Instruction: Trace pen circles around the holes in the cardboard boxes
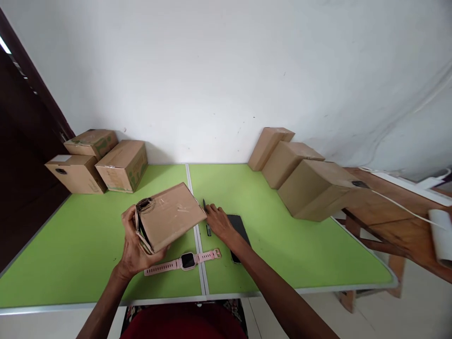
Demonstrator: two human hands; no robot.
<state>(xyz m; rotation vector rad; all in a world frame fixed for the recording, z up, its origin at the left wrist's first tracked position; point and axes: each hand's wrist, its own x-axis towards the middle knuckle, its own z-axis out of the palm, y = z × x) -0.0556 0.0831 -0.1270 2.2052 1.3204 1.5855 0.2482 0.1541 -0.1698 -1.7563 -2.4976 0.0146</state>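
"Over the counter point(70, 245), the box point(173, 216) tilts; how are you holding it?"

"Your left hand point(136, 245) has its fingers gripping the gaping end; go firm yet gentle, or it may crush."

"And your right hand point(221, 223)?"

"At the right corner, by the pen point(208, 231); I can't tell whether it grips anything. Mind the watch point(188, 260) near the box."

This looks like a plain indoor room, whether in a home or a small workplace cannot be told: a scuffed white wall point(212, 70) at twelve o'clock, a dark brown door point(24, 122) at ten, a pale tiled floor point(423, 306) at four. Cardboard boxes point(116, 155) at nine on the green tabletop point(300, 254) and a white power strip point(402, 184) at three suggest a makeshift workspace.
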